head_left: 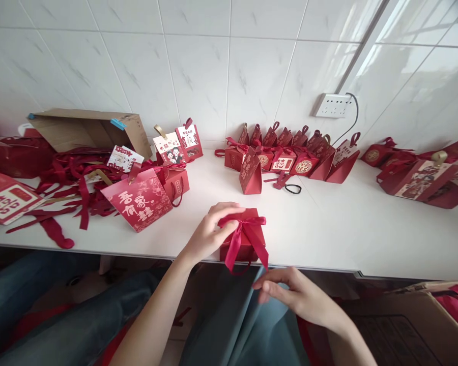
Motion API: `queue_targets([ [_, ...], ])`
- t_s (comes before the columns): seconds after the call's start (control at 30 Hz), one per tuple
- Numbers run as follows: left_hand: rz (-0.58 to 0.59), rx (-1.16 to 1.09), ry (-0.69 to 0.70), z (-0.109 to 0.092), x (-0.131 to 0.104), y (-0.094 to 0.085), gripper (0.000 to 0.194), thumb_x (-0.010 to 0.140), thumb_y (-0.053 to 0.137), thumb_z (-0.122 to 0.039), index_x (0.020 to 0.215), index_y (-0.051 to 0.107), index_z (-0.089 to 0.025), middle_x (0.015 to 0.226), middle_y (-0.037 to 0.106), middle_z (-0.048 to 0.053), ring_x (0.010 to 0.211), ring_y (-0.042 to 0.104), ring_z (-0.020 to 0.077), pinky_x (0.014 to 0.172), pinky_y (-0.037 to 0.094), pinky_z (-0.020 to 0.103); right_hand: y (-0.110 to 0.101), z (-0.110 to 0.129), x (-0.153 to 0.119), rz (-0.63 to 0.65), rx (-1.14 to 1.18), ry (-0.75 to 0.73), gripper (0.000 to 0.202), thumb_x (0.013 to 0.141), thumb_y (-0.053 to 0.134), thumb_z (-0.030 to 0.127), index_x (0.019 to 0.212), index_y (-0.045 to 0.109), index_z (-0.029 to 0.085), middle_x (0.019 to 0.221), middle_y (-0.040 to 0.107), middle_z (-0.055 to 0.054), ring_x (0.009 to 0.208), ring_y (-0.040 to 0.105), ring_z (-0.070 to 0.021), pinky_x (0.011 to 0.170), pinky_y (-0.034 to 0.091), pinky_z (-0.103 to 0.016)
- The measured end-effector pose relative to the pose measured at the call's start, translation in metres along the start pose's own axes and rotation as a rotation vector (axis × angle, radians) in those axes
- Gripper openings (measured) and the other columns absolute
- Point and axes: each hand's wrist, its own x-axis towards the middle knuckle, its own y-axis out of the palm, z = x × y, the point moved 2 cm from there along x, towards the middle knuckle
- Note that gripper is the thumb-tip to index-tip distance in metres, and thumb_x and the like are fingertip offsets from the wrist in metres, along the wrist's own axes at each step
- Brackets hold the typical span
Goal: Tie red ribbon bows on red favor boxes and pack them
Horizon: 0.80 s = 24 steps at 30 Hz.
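A small red gift box (258,240) with a red ribbon bow (248,222) sits at the table's front edge. Its ribbon tails hang down over the front, and a cord handle dips below the edge. My left hand (209,231) rests on the box's left side and top, thumb by the bow and fingers reaching behind it, steadying the box. Below the table edge, in front of my lap, my right hand (290,292) hovers near the right ribbon tail, apart from it. Its fingers are loosely bent with nothing visible in them.
Several finished red boxes (284,161) line the wall, with more at the right (416,180). A tangle of red ribbons (84,185), a standing red bag (139,201) and a cardboard box (91,129) lie left. Another person's legs (80,315) show lower left; an open carton (408,325) stands lower right.
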Motion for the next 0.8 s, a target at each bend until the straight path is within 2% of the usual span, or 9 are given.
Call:
queue_targets([
  [0.07, -0.135, -0.120, -0.032, 0.005, -0.003, -0.005, 0.028, 0.084, 0.055, -0.034, 0.108, 0.065, -0.024, 0.124, 0.060, 0.007, 0.121, 0.051, 0.0237, 0.101, 0.040, 0.035, -0.020, -0.004, -0.003, -0.004, -0.100, 0.035, 0.046, 0.086, 0.051, 0.059, 0.078, 0.070, 0.017, 0.077, 0.072, -0.006, 0.076, 0.064, -0.0199, 0.071, 0.047, -0.030],
  [0.17, -0.326, -0.176, -0.154, 0.016, -0.007, -0.009, 0.030, 0.080, 0.059, -0.041, 0.102, 0.062, -0.020, 0.109, 0.064, 0.007, 0.105, 0.059, 0.0221, 0.088, 0.046, 0.031, -0.045, -0.011, -0.001, -0.176, -0.199, 0.087, 0.055, 0.086, 0.043, 0.065, 0.068, 0.064, 0.017, 0.069, 0.066, -0.005, 0.067, 0.059, -0.0186, 0.067, 0.047, -0.032],
  [0.23, -0.339, -0.164, -0.230, 0.021, -0.009, -0.008, 0.031, 0.078, 0.060, -0.045, 0.095, 0.060, -0.019, 0.097, 0.064, 0.005, 0.092, 0.061, 0.0199, 0.080, 0.047, 0.030, -0.053, -0.013, 0.004, -0.327, -0.196, 0.040, 0.051, 0.083, 0.048, 0.067, 0.077, 0.064, 0.018, 0.076, 0.066, -0.006, 0.073, 0.061, -0.0204, 0.071, 0.049, -0.035],
  [0.3, -0.287, -0.127, -0.273, 0.023, -0.010, -0.005, 0.031, 0.078, 0.059, -0.048, 0.088, 0.059, -0.019, 0.086, 0.063, 0.003, 0.083, 0.060, 0.0182, 0.077, 0.046, 0.029, -0.052, -0.014, 0.013, -0.395, -0.141, -0.102, 0.054, 0.075, 0.061, 0.066, 0.106, 0.061, 0.022, 0.102, 0.066, -0.009, 0.095, 0.062, -0.0252, 0.083, 0.050, -0.038],
  [0.37, -0.238, -0.103, -0.283, 0.023, -0.012, -0.004, 0.033, 0.081, 0.054, -0.051, 0.082, 0.058, -0.018, 0.079, 0.062, 0.002, 0.078, 0.059, 0.0173, 0.074, 0.044, 0.028, -0.046, -0.014, 0.025, -0.361, -0.106, -0.257, 0.082, 0.065, 0.073, 0.062, 0.133, 0.043, 0.028, 0.133, 0.052, -0.012, 0.120, 0.051, -0.0295, 0.095, 0.047, -0.043],
  [0.4, -0.223, -0.101, -0.280, 0.022, -0.013, -0.003, 0.035, 0.082, 0.051, -0.053, 0.081, 0.058, -0.018, 0.078, 0.061, 0.001, 0.077, 0.058, 0.0171, 0.073, 0.044, 0.028, -0.043, -0.014, 0.031, -0.323, -0.108, -0.307, 0.096, 0.061, 0.077, 0.060, 0.141, 0.033, 0.031, 0.143, 0.042, -0.012, 0.129, 0.044, -0.0307, 0.099, 0.045, -0.045],
  [0.5, -0.217, -0.122, -0.270, 0.019, -0.015, -0.004, 0.034, 0.081, 0.054, -0.053, 0.081, 0.058, -0.019, 0.078, 0.061, 0.001, 0.076, 0.057, 0.0164, 0.071, 0.044, 0.027, -0.034, -0.013, 0.047, -0.214, -0.136, -0.367, 0.115, 0.059, 0.082, 0.053, 0.148, 0.012, 0.036, 0.154, 0.024, -0.012, 0.139, 0.030, -0.0318, 0.106, 0.037, -0.051],
  [0.67, -0.251, -0.192, -0.237, 0.021, -0.015, -0.002, 0.029, 0.080, 0.058, -0.046, 0.071, 0.055, -0.018, 0.069, 0.055, -0.001, 0.071, 0.054, 0.0143, 0.069, 0.044, 0.024, -0.026, -0.009, 0.063, -0.137, -0.069, -0.367, 0.125, 0.059, 0.085, 0.045, 0.150, 0.000, 0.033, 0.153, 0.023, -0.017, 0.137, 0.035, -0.0326, 0.105, 0.039, -0.051],
  [0.8, -0.283, -0.404, -0.321, 0.027, -0.015, 0.006, 0.029, 0.077, 0.060, -0.042, 0.064, 0.050, -0.018, 0.062, 0.050, -0.004, 0.061, 0.048, 0.0108, 0.061, 0.041, 0.022, -0.021, -0.009, 0.067, -0.138, 0.024, -0.376, 0.120, 0.064, 0.082, 0.045, 0.150, 0.001, 0.028, 0.149, 0.031, -0.018, 0.133, 0.041, -0.0297, 0.104, 0.041, -0.047],
])
